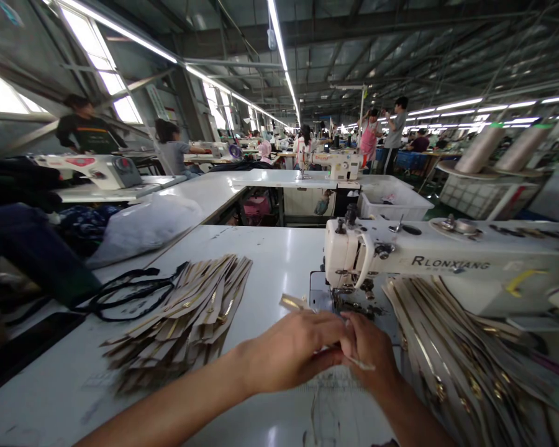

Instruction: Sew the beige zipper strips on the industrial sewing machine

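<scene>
My left hand and my right hand meet on the white table just in front of the needle of a white sewing machine. Both are closed in a pinch on a beige zipper strip, whose far end sticks out toward the left of the machine's foot. A fanned pile of beige zipper strips lies to the left of my hands. A second pile of the same zipper strips spreads under the machine arm on the right.
Black cords and dark fabric lie at the table's left, with a clear plastic bag behind. A white bin stands beyond the machine. Other people work at sewing machines farther back. Thread cones stand at the right.
</scene>
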